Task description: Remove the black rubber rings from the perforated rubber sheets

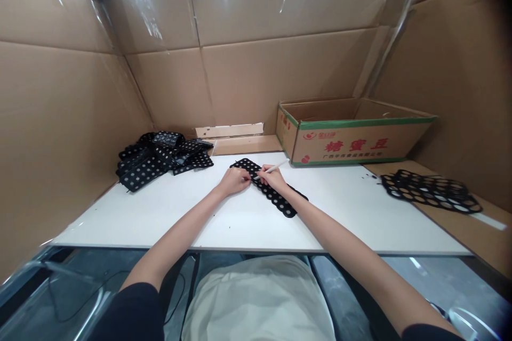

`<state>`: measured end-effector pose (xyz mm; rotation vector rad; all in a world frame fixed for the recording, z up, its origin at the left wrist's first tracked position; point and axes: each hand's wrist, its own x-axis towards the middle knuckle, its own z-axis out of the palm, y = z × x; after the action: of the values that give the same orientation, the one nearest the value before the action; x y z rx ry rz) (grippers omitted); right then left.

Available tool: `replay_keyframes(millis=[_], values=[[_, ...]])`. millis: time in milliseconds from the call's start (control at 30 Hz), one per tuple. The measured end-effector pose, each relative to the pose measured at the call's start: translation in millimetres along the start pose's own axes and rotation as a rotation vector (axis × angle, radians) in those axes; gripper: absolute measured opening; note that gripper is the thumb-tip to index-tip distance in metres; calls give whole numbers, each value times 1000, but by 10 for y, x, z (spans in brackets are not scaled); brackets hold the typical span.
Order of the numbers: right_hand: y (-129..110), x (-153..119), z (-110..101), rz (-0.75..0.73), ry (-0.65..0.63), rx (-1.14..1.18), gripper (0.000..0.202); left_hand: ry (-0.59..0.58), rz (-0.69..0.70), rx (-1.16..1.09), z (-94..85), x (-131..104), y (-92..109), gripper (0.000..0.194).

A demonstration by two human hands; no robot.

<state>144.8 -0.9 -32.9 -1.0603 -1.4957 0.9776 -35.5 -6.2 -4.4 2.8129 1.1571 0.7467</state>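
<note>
A black strip with rows of pale round dots and a scalloped edge (280, 202) lies slantwise on the white table. My left hand (236, 180) is at its upper left part, fingers closed and pressed on the strip's edge. In my right hand (272, 177) is a slim white pen-like tool (280, 165), gripped like a pen. Its tip points down at the strip between the two hands; my fingers partly hide the tip, and I cannot tell its kind. My right forearm covers some of the strip's lower right end.
A heap of black dotted strips (150, 162) sits at the back left. At the back right stands an open cardboard box (356, 141) with green edging. Black pieces with large round holes (430, 192) lie at the right. Tall cardboard walls (240, 74) enclose the white table (160, 218).
</note>
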Motion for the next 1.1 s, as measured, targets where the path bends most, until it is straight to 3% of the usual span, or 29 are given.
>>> replay_keyframes(millis=[633,967,1100], values=[[-2,-3,5,6,-10,7,18,4,-34,-72,15,6,-28,12],[2,-42,5,-126,-79,-87,16,36,-100,-65,39,6,-4,15],[-15,-12,-28,-47,-148,-52,16,31,-110,-78,31,8,-1,15]])
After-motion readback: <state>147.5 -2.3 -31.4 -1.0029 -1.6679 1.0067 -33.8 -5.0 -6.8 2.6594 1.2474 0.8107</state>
